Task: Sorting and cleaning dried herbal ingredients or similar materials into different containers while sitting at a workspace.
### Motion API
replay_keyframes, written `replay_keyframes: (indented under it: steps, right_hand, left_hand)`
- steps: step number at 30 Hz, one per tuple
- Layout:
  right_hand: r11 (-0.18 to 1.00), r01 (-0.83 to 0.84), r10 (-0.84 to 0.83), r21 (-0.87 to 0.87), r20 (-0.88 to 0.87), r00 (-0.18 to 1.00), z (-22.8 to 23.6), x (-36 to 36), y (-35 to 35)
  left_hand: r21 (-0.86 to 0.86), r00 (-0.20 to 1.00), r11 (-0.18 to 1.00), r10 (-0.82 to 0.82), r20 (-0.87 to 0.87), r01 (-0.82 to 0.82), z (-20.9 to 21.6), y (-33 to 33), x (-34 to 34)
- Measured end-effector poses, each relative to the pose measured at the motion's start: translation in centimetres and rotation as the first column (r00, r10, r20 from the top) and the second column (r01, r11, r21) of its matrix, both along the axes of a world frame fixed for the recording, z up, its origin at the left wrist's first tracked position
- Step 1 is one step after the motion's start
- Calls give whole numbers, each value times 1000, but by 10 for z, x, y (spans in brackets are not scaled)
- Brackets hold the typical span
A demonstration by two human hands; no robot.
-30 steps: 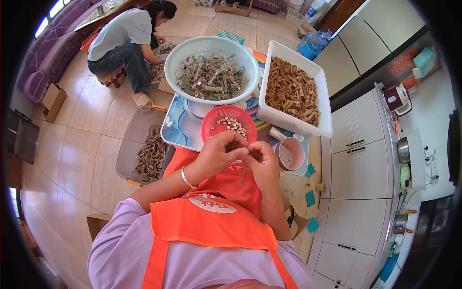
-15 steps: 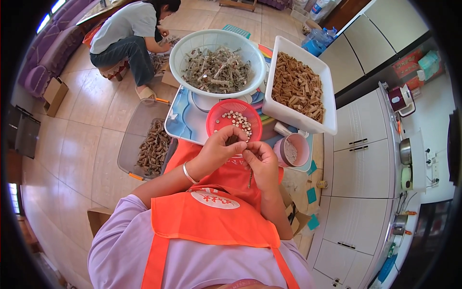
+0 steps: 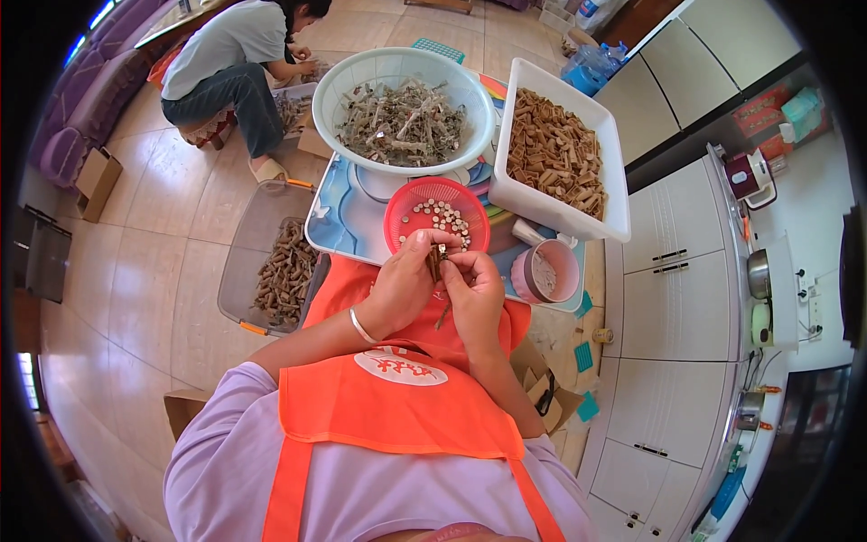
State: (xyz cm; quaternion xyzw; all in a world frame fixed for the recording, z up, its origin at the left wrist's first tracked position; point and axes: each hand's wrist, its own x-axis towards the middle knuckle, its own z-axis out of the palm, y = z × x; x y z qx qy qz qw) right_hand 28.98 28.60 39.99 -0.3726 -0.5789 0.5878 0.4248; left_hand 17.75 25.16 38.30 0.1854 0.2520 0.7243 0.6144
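Brown piece (image 3: 434,263) between two hands (image 3: 398,287) (image 3: 478,294)

There's one red basket (image 3: 424,190), one pink pot (image 3: 524,275), one silver bangle (image 3: 360,325).

Bright, fairly even illumination is recorded, with windows (image 3: 107,12) overexposed at the left rim, pale glare reflected off the glossy floor (image 3: 144,194), cabinet (image 3: 673,312) edges bowed and corners blackened by the fisheye lens, and the left hand (image 3: 396,291) and right hand (image 3: 478,296) rendered reasonably sharply.
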Motion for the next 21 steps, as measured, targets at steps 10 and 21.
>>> replay_keyframes:
  steps: [10,21]
  right_hand:
    - [999,-25,24,-46,-24,999,-4,-3,-6]
    - [918,64,-130,392,145,981,-19,-7,-14]
  left_hand:
    - [34,998,997,64,-3,-64,6,-6,2]
    - [-3,988,997,71,135,-72,4,-3,-4]
